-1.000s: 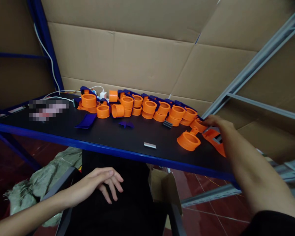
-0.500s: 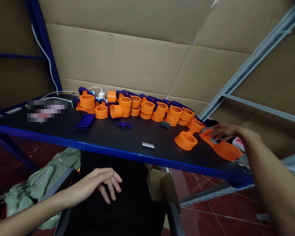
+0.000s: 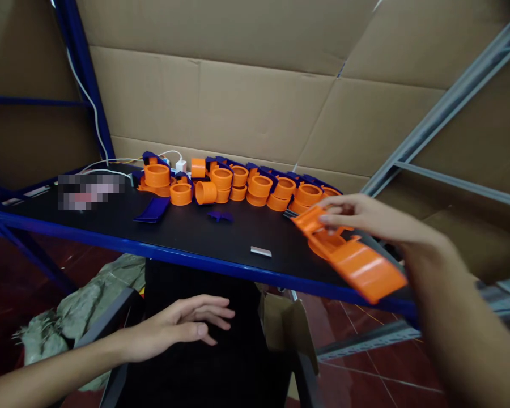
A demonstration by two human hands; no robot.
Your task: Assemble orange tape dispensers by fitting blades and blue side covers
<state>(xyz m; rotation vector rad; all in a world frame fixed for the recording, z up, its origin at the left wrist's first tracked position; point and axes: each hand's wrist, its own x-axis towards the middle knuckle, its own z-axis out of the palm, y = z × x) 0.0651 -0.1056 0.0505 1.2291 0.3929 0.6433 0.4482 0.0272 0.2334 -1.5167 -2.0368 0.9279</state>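
Observation:
My right hand (image 3: 344, 214) grips an orange plastic ring-shaped part (image 3: 365, 266) by its narrow arm, its wide curved end hanging toward the table's front right edge. Behind it, another orange ring part (image 3: 323, 245) on the table is mostly covered. My left hand (image 3: 187, 326) hovers over the lap with fingers stretched out, holding nothing. Along the back of the table stand several orange ring parts (image 3: 259, 190) with dark blue pieces, many stacked in twos. A small silvery bar (image 3: 260, 251) lies near the front edge.
Dark blue flat pieces (image 3: 152, 209) and a small blue winged piece (image 3: 220, 216) lie on the black table (image 3: 204, 241). A white charger (image 3: 181, 165) with cables stands at the back. Metal shelf posts (image 3: 446, 107) rise on the right; a cardboard box (image 3: 287, 323) sits below.
My right hand has lifted the orange ring part and brought it leftward and nearer, tilting it. My left hand has turned and shifted slightly right, fingers straighter.

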